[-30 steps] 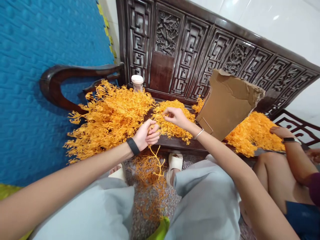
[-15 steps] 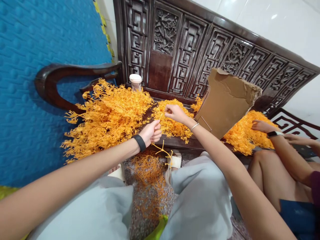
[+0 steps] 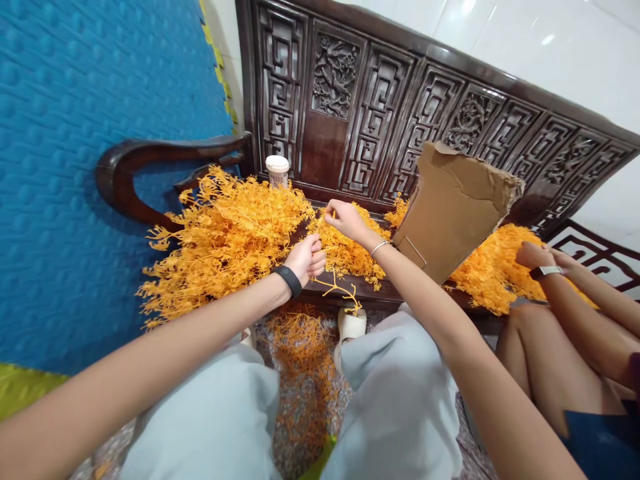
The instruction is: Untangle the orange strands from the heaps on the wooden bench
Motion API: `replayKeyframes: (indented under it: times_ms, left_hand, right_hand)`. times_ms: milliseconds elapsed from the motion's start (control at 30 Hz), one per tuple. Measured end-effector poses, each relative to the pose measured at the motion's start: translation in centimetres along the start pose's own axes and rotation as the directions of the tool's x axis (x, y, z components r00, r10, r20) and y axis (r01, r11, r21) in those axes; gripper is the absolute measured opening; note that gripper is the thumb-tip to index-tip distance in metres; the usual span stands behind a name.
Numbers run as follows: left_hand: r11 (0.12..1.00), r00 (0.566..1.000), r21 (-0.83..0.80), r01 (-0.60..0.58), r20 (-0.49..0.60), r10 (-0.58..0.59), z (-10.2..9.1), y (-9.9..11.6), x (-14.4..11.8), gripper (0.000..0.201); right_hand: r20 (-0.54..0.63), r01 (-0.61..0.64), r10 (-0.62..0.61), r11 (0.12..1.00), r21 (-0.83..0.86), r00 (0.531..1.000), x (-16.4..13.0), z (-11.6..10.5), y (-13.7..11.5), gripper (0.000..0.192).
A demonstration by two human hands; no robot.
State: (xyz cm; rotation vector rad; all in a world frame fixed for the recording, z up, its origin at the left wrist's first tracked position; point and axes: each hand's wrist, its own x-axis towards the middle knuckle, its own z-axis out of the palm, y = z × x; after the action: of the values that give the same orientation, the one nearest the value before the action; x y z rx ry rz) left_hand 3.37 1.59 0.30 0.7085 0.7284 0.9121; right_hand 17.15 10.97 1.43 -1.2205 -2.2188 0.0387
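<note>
My left hand (image 3: 306,259) is closed round a thin, branched orange-yellow plastic stem (image 3: 341,288). The stem's bare forked end hangs below the fist, over the bench's front edge. Just above and to the right, my right hand (image 3: 345,219) pinches the upper part of the same stem between thumb and fingertips; the exact grip is partly hidden. Behind both hands lies a small heap of orange plastic pieces (image 3: 357,257). To their left spreads a large pile of branched orange plastic stems (image 3: 225,233).
A carved dark wooden bench (image 3: 325,150) carries a lidded white cup (image 3: 278,172) and an upright cardboard piece (image 3: 455,207). Beyond it is another orange heap (image 3: 485,267), by a co-worker's hands (image 3: 543,257). Bare orange stems (image 3: 300,340) litter the floor between my feet.
My hands stay close together, the right one slightly higher relative to the left. The hanging stem has swung a little right. The co-worker's two hands have come together. The view has shifted slightly.
</note>
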Motion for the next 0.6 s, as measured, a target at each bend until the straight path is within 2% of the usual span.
replayKeyframes:
  times_ms: [200, 267, 300, 333, 400, 433, 500, 600]
  left_hand:
    - [0.998, 0.999, -0.031, -0.048, -0.016, 0.048, -0.2, 0.2, 0.3, 0.04]
    - [0.999, 0.998, -0.014, -0.051, -0.045, 0.05, 0.0, -0.3, -0.2, 0.04]
    - [0.999, 0.998, 0.007, -0.039, -0.058, 0.04, 0.1, -0.8, -0.7, 0.039]
    - [0.999, 0.997, 0.037, -0.029, -0.064, 0.031, 0.3, -1.4, -1.2, 0.039]
    - [0.988, 0.998, 0.142, 0.066, 0.007, -0.068, 0.8, -2.7, -2.3, 0.039]
    - [0.979, 0.994, 0.187, 0.084, 0.057, -0.096, 1.1, -3.2, -2.7, 0.04]
    - [0.961, 0.988, 0.271, 0.059, 0.124, -0.095, 1.4, -3.8, -3.0, 0.042]
    - [0.903, 0.987, 0.426, -0.056, 0.16, -0.014, 1.1, -3.7, -2.9, 0.046]
  right_hand:
    - [-0.038, 0.023, -0.022, 0.999, 0.032, 0.999, 0.8, 0.5, -0.2, 0.008]
    - [-0.08, -0.028, 0.034, 0.997, 0.07, 0.996, 1.4, 0.1, 0.7, 0.008]
    - [-0.139, -0.095, 0.108, 0.991, 0.093, 0.984, 1.6, -0.4, 1.5, 0.008]
    - [-0.212, -0.181, 0.203, 0.976, 0.118, 0.956, 1.7, -1.0, 2.4, 0.009]
    - [-0.362, -0.342, 0.404, 0.913, 0.223, 0.84, 1.6, -2.2, 4.5, 0.011]
    - [-0.361, -0.366, 0.445, 0.891, 0.267, 0.819, 1.3, -2.7, 5.6, 0.012]
    - [-0.27, -0.396, 0.47, 0.873, 0.286, 0.841, 0.6, -3.0, 7.2, 0.012]
    - [-0.099, -0.467, 0.508, 0.84, 0.275, 0.856, -0.3, -2.2, 8.3, 0.009]
